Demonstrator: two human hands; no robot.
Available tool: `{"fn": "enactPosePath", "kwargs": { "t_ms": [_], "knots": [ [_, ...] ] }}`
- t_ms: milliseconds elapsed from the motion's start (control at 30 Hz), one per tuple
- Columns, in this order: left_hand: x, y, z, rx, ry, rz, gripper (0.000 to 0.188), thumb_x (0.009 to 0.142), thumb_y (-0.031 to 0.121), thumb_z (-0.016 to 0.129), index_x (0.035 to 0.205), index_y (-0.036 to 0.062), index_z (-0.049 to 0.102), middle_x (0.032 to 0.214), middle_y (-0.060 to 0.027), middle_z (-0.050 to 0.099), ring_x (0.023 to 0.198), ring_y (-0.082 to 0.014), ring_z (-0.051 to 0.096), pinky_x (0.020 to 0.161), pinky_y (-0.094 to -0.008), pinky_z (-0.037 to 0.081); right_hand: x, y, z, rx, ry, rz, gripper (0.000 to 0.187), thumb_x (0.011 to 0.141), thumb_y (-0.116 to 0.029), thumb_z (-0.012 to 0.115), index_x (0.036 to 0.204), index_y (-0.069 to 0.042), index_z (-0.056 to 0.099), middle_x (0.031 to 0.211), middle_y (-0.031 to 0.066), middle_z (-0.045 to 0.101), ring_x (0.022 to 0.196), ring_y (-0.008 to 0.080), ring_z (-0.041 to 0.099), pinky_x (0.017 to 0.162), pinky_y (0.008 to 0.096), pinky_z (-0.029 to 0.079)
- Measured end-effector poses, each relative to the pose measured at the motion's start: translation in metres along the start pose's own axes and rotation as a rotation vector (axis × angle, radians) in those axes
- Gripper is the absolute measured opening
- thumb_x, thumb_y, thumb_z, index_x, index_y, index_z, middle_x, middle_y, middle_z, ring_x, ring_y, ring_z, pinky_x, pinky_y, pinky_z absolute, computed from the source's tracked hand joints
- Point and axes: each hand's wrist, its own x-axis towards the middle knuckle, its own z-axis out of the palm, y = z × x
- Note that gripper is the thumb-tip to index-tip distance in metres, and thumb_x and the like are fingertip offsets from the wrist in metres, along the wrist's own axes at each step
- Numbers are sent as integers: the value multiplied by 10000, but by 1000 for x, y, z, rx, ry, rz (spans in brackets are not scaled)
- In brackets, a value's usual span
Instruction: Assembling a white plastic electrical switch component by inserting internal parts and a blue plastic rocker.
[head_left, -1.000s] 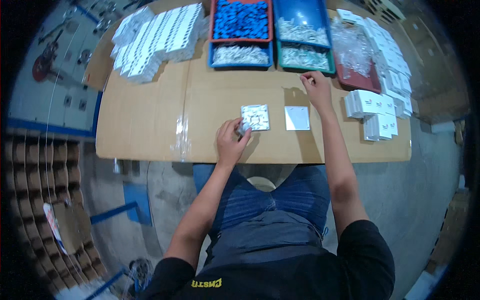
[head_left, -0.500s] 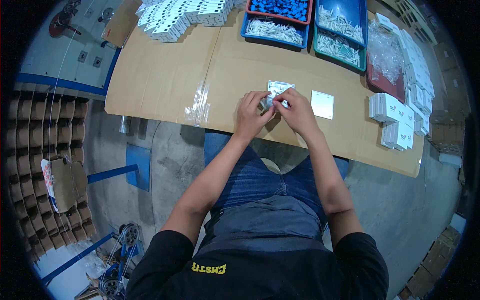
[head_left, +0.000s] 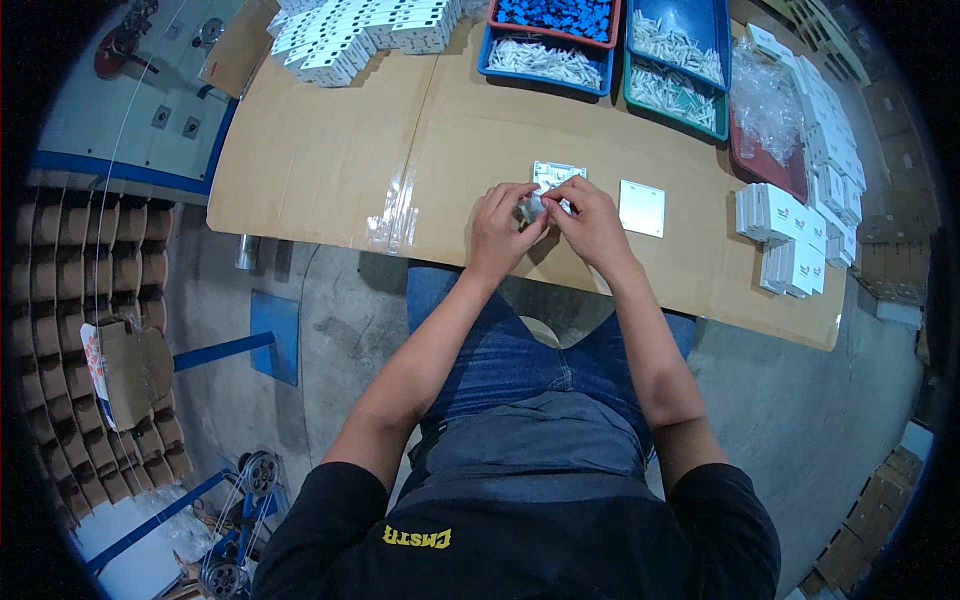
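Note:
My left hand [head_left: 498, 226] and my right hand [head_left: 592, 226] are close together over the near edge of the cardboard-covered table. Both have curled fingers, their tips almost meeting. Between them is a small, shiny, pale piece [head_left: 530, 208], mostly covered by the fingers; its kind is too small to make out. The right thumb and forefinger are pinched together. Just beyond the fingertips lies a white square housing [head_left: 558, 173] with details on its face, partly hidden by my hands. A flat white square plate [head_left: 641, 208] rests to the right of my right hand.
Blue trays [head_left: 545, 83] of white plastic parts and a red tray [head_left: 556, 38] of blue parts stand at the back. White boxes [head_left: 790, 240] are stacked at right, beside a dark red tray [head_left: 768, 170] with clear bags. Rows of white units [head_left: 350, 45] fill the far left.

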Motion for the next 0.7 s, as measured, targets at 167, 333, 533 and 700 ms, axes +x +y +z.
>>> {"fn": "enactPosePath", "kwargs": {
  "t_ms": [167,333,533,700],
  "knots": [
    [2,3,1,3,-21,22,395,782,112,829,1145,31,696,1058,-114,692,965,-278,666,855,-381,533,8,-3,-16,56,58,11,143,922,-155,718,981,-31,759,920,120,673,785,300,656,713,391,514],
    [1,1,2,-6,-13,-37,386,792,173,842,1133,56,702,1050,-93,691,949,-269,662,846,-389,497,37,20,-46,14,206,-60,143,935,-128,733,1001,-3,752,845,85,635,691,177,560,641,316,449],
    [1,3,3,-12,-28,-61,368,808,169,841,1124,42,702,1042,-105,689,951,-280,661,858,-390,496,99,72,-109,-209,446,-196,165,915,-168,756,952,-8,744,812,112,634,676,244,581,629,366,453],
    [0,-3,6,-1,-29,-87,384,804,142,846,1138,32,690,1063,-118,686,985,-291,655,878,-400,511,160,132,-168,-365,592,-161,191,929,-210,735,971,-25,755,861,138,678,747,310,649,683,409,500]
  ]
}}
